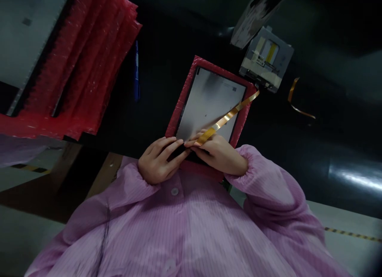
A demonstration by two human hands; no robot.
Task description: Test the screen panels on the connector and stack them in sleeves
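Observation:
A flat grey panel with a dark border [211, 98] lies tilted on a red bubble-wrap sheet [182, 98] in front of me. At its near edge my right hand [216, 151] has its fingers closed around one end of a shiny amber tape strip [228, 117]. The strip runs up and right across the panel toward a small grey box. My left hand [161, 157] rests at the panel's near left corner, fingers stretched and apart. Its thumb tip meets the right fingertips, where any small item between them is hidden.
A grey box with tape and labels [267, 59] sits at upper right, near a scuffed upright post [249, 22]. Another curled amber strip [294, 100] lies right of it. A blue pen [136, 74] and stacked red bubble-wrap pouches [89, 66] are on the left of the black table.

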